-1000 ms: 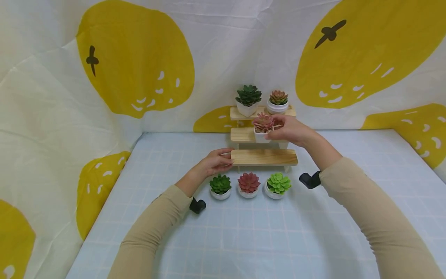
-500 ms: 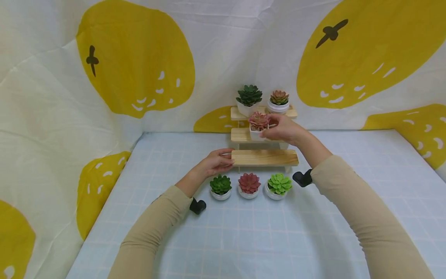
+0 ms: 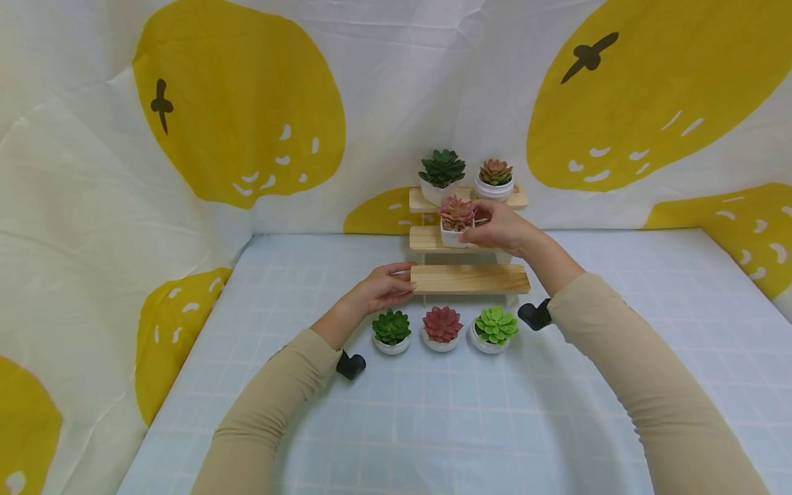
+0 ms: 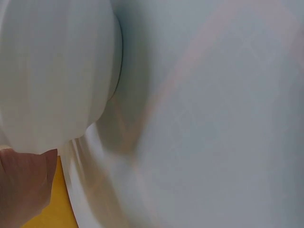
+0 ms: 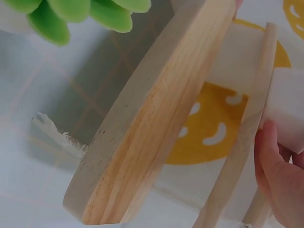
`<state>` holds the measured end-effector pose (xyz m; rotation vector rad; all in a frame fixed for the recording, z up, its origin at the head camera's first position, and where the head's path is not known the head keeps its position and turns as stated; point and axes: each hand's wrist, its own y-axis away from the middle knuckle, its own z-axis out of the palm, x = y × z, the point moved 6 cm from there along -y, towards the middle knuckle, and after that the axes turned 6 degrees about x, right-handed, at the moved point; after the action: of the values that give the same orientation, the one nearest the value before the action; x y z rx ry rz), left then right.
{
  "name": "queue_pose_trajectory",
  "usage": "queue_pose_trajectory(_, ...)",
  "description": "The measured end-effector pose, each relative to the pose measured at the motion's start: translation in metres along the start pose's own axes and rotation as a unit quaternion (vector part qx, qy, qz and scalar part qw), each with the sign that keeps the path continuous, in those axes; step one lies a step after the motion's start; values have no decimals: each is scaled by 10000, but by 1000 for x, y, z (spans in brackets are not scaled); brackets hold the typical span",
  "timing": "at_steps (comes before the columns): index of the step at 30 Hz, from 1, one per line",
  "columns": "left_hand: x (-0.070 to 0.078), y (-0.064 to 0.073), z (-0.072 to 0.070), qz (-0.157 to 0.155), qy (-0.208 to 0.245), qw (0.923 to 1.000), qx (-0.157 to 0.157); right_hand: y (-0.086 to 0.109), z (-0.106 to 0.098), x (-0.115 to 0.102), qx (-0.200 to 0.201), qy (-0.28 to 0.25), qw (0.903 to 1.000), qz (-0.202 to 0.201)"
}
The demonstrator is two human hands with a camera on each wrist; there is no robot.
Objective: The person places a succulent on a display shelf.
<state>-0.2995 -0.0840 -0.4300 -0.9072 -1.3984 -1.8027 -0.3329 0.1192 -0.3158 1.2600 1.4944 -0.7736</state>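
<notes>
My right hand pinches the white square pot of a pink potted succulent between thumb and fingers. This pot is at the left-middle of the second step of a three-step wooden stand; I cannot tell whether its base touches the board. In the right wrist view the white pot shows at the fingertips. My left hand grips the left end of the lowest step, its fingers partly hidden behind the wood. On the top step stand a dark green succulent and an orange-green succulent.
In front of the stand, a row of white round pots holds a green succulent, a red succulent and a light green succulent. They stand on a pale blue checked cloth. A lemon-print curtain hangs close behind.
My right hand has carried the pink succulent a little to the left along the second step, mostly in the first half second. My left hand stays at the stand's lowest step.
</notes>
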Motion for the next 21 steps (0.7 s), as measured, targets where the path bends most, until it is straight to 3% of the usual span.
queue_pose_trajectory(21, 0, 0, 0, 47, -15, 10000, -49, 0, 0, 1, 63, -24, 10000, -14)
